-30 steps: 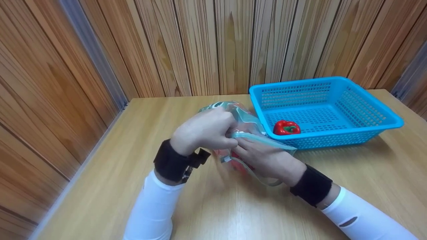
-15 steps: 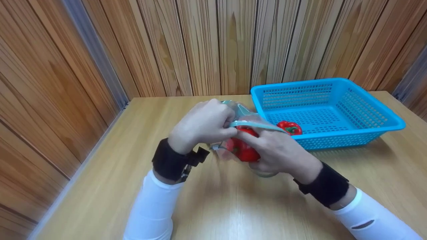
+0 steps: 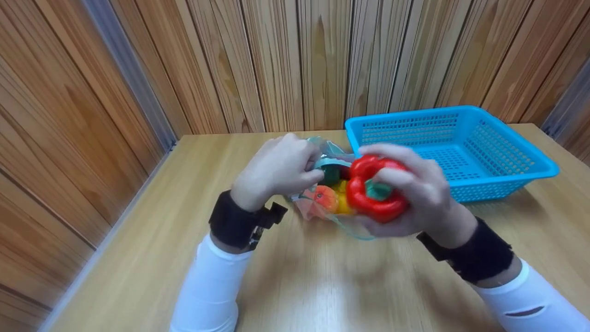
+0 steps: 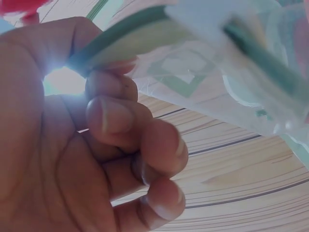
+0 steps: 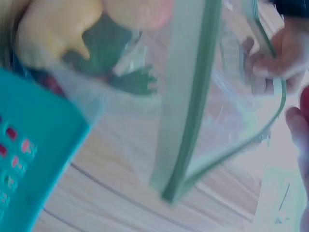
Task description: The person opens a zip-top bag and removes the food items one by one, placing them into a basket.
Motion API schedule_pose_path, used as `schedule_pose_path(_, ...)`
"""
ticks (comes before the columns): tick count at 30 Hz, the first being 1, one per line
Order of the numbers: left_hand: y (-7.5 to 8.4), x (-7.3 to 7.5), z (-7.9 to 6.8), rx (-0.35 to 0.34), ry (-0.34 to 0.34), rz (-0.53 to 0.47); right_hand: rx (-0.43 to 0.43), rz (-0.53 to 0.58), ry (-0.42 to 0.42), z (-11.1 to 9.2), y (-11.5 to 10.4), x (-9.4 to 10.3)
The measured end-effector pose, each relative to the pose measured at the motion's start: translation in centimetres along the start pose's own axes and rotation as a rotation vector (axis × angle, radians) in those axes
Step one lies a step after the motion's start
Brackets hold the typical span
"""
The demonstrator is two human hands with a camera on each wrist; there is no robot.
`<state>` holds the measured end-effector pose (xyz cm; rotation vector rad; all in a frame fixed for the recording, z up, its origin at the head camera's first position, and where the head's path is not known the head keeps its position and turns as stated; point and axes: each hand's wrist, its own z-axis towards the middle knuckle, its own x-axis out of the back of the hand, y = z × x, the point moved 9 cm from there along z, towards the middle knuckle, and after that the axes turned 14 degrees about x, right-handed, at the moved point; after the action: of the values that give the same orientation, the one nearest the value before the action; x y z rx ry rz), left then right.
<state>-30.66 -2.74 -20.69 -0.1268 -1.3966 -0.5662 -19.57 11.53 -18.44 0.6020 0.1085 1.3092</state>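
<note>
My left hand (image 3: 281, 168) pinches the green-edged rim of a clear zip bag (image 4: 188, 77), whose mouth gapes towards the right. My right hand (image 3: 421, 198) grips a red bell pepper (image 3: 362, 200) just outside that mouth, its green stem facing up between the fingers. Inside the bag lie an orange-red round fruit (image 3: 325, 199), a yellow thing (image 3: 342, 197) and a dark green thing (image 3: 330, 175). The right wrist view shows the bag's contents bunched at its far end, with the left hand (image 5: 280, 60) at the rim.
A blue perforated basket (image 3: 479, 188) stands right of the bag, close against it. Red shows through the basket's holes in the right wrist view. The wooden table (image 3: 313, 281) ends at a plank wall (image 3: 276, 60) behind, with another wall on the left.
My right hand, earlier inside the bag, has come out to the right with the red bell pepper. My left hand keeps its hold on the rim. The basket's pepper is now hidden behind my right hand.
</note>
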Motion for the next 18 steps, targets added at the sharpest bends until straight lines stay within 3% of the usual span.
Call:
schedule_pose_path(4,0.0,0.0,-0.1,-0.007,-0.002,-0.011,-0.096,-0.17,0.201,-0.9,2.1,2.9)
schedule_pose_path(7,0.1,0.0,-0.1,-0.013,0.001,-0.008,-0.246,-0.29,0.223,-2.3,4.1,4.5)
schedule_pose_path(9,0.1,-0.1,-0.1,-0.016,0.005,0.002,-0.371,-0.332,0.153,-3.8,5.7,5.0)
schedule_pose_path(12,0.2,-0.1,-0.1,-0.02,0.012,0.014,-0.578,-0.365,-0.045,-6.8,8.4,4.8)
schedule_pose_path(15,0.1,0.0,-0.1,-0.017,0.011,0.007,-0.773,-0.351,-0.254,-10.4,10.6,4.1)
schedule_pose_path(18,0.2,0.0,-0.1,-0.012,0.008,0.002,-0.943,-0.299,-0.371,-13.6,11.9,3.4)
